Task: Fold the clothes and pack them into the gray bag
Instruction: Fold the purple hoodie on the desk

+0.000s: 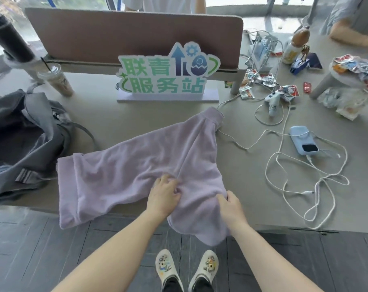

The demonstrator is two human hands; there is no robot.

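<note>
One lilac fleece garment (pixel 136 171) lies spread across the near edge of the counter (pixel 242 165), its lower part drooping over that edge toward the floor, one sleeve reaching up toward the counter's middle. Two hands work it: the left hand (pixel 163 196) pinches a bunch of the fabric near the garment's middle, fingers curled into the cloth, and the right hand (pixel 231 205) grips the fabric just beside it at the near edge, thumb on top. One gray bag (pixel 25 133) sits open at the left edge of the counter, touching or nearly touching the garment's left end. One standing sign (pixel 167 73) at the back of the counter reads 联青服务站 in green characters, with a blue arrow, a gear and an egg drawn above. One iced drink cup (pixel 55 81) with a straw stands behind the bag, and one dark tumbler (pixel 8 39) beyond it. Toward the right edge lie one pale blue power bank (pixel 303 140), tangled white cables (pixel 318 186) and several snack wrappers (pixel 261 80), whose print is too small to read. Two white clogs (pixel 187 268) show on the floor below.
</note>
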